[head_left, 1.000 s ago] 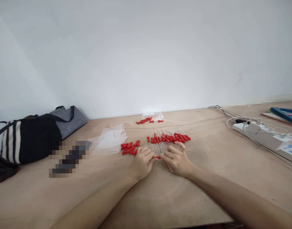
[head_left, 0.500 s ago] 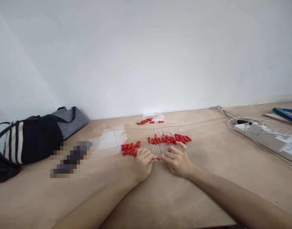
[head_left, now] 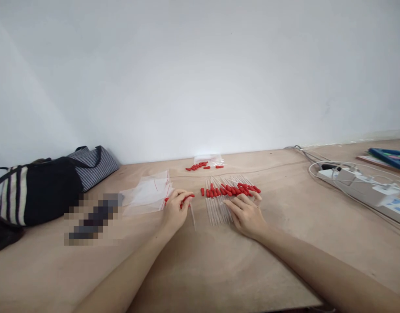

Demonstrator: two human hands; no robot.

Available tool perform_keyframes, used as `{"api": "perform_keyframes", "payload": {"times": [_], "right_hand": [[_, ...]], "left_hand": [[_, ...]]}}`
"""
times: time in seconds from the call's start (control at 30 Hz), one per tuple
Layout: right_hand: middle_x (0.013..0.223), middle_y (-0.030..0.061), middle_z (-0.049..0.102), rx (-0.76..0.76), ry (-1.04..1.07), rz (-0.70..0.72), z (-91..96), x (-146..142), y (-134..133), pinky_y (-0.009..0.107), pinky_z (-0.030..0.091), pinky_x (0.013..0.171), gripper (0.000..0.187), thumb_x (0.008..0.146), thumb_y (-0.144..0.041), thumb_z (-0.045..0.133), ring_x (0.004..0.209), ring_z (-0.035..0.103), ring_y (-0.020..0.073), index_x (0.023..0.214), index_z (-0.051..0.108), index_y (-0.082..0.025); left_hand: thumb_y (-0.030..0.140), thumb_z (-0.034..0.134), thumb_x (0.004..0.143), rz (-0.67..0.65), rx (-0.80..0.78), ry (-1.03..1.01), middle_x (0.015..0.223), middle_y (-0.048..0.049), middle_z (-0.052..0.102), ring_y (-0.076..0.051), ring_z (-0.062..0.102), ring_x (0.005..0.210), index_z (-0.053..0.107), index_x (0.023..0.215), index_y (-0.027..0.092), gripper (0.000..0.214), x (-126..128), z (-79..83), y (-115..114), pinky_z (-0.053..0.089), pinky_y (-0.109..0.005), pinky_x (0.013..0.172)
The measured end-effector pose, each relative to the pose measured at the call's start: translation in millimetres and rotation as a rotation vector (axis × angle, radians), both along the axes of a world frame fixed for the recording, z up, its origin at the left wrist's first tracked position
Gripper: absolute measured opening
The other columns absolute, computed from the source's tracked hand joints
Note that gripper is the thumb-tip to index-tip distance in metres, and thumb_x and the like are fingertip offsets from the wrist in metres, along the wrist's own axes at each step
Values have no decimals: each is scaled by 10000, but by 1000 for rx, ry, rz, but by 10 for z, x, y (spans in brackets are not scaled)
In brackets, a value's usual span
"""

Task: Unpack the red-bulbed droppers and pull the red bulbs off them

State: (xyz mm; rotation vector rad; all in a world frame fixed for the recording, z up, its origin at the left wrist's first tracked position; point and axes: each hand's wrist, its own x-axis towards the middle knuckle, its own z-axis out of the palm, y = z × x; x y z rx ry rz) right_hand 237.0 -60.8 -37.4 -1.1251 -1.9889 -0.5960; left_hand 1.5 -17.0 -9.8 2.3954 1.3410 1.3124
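Observation:
My left hand is over the left pile of red rubber bulbs, thumb and fingers closed. One red bulb shows at its fingertips. A thin clear dropper tube runs down from under this hand and looks pinched in it; the upper end is hidden. My right hand rests palm down with fingers apart, its index fingertip on the right side of a row of clear tubes. Just beyond the row lie several droppers with red bulbs, their tubes pointing towards the wall.
Flat clear bags lie left of the bulbs. More red bulbs sit by a small clear bag near the wall. Bags and a blurred dark object are at left. A power strip with cables is at right.
My left hand has left the tubes, where it held a red bulb beside my right hand, and moved left to the bulb pile. My right hand has flattened over the tubes.

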Motion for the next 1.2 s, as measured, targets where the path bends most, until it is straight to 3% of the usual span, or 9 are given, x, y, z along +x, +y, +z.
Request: {"api": "perform_keyframes", "payload": {"times": [0.13, 0.23, 0.33, 0.5, 0.7, 0.9, 1.2], "right_hand": [[756, 12, 638, -7, 25, -42, -9, -11, 26, 404, 139, 916, 283, 810, -119, 419, 761, 495, 144, 1013, 599, -199], [724, 8, 640, 14, 56, -46, -17, -6, 39, 400, 144, 911, 271, 823, -121, 416, 740, 494, 141, 970, 623, -219], [648, -3, 617, 41, 78, -62, -23, 9, 43, 385, 172, 883, 241, 832, -158, 441, 692, 478, 135, 897, 652, -254], [547, -16, 552, 46, 85, -102, -17, 33, 37, 371, 196, 831, 203, 811, -190, 486, 635, 453, 131, 850, 667, -272], [672, 11, 598, -13, 62, -86, -2, 1, 5, 351, 223, 808, 282, 782, -113, 428, 687, 475, 138, 954, 630, -208], [581, -25, 590, -9, 175, -4, 24, -256, -16, 348, 201, 852, 174, 802, -167, 484, 636, 474, 108, 685, 608, -205], [547, -15, 565, 16, 18, -18, -10, -722, 152, 411, 161, 855, 165, 755, -158, 533, 673, 429, 137, 596, 558, -195]], "left_hand": [[172, 460, 781, 63, -89, 89, 865, -47, 578, -172, 582, 804, 629, 908, 182, 211, -113, -23, 133, 483, -316, 730], [132, 459, 746, 92, -88, 150, 874, -51, 588, -175, 584, 804, 607, 964, 175, 267, -168, -64, 210, 482, -312, 735], [127, 475, 718, 113, -61, 206, 852, -45, 609, -192, 577, 812, 615, 902, 186, 239, -183, -66, 229, 469, -325, 740], [175, 497, 710, 76, -11, 286, 819, -37, 606, -217, 548, 837, 608, 799, 205, 146, -153, 55, 69, 412, -362, 747], [143, 496, 612, -63, 63, 474, 689, -23, 571, -206, 504, 722, 510, 637, 199, 62, -200, 147, -197, 380, -341, 679], [194, 456, 762, -109, 88, 444, 677, -37, 587, -196, 514, 681, 549, 709, 201, 107, -231, -33, -265, 396, -319, 634], [124, 415, 769, -89, 33, 524, 719, -52, 555, -212, 502, 748, 509, 707, 185, 128, -7, -74, -238, 401, -329, 661]]}}
